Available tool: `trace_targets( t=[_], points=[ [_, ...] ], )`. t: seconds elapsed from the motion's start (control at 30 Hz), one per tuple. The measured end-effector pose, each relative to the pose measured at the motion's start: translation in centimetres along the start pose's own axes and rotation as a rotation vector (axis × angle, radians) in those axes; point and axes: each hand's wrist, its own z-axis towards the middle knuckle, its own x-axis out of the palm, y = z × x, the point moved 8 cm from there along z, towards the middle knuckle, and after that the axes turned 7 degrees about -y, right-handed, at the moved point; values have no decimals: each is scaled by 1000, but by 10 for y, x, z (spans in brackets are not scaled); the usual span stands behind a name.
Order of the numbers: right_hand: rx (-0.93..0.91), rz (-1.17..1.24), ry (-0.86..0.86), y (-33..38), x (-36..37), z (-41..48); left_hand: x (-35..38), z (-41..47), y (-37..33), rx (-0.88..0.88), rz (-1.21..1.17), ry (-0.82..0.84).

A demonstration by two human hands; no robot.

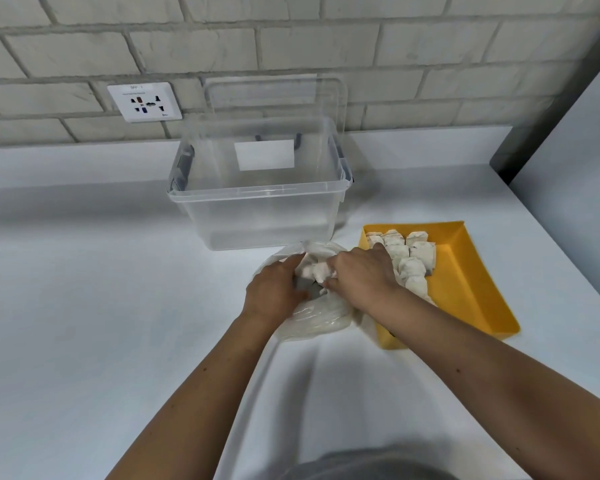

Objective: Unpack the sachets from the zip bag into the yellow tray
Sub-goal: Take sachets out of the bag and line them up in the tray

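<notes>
A clear zip bag (321, 315) lies on the white counter just left of the yellow tray (471, 292). My left hand (274, 292) grips the bag's open mouth on its left side. My right hand (359, 275) reaches into the opening, fingers closed around white sachets (316, 270). Several white sachets (413, 258) lie in rows along the left part of the yellow tray. The rest of the bag's contents are hidden behind my hands and the crumpled plastic.
A clear plastic storage box (257, 199) stands behind the bag, its lid (274, 95) leaning on the brick wall. A wall socket (144, 101) sits to the left. A grey panel (568, 133) rises at the right edge of the counter.
</notes>
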Motion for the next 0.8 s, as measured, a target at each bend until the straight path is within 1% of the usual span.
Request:
trace_targets(
  t=[0.13, 0.3, 0.37, 0.47, 0.57, 0.67, 0.73, 0.8],
  points=[
    [48, 8, -29, 4, 3, 6, -1, 0, 7, -50, -123, 17],
    [-8, 55, -90, 9, 0, 7, -3, 2, 14, -101, -266, 43],
    [-6, 124, -134, 3, -6, 6, -6, 2, 15, -103, -314, 26],
    [59, 401, -173, -16, -17, 3, -13, 2, 16, -93, -392, -20],
    [101, 697, -86, -30, -18, 1, -24, 0, 14, -79, -450, -70],
    [121, 963, 22, -31, -20, 0, -33, -2, 10, -107, -519, -89],
    [146, 1080, 70, -30, -23, -1, -34, -3, 7, -139, -639, -65],
    [171, 1156, 101, -29, -25, -2, -29, -6, 5, -222, -846, 3]
  ],
)
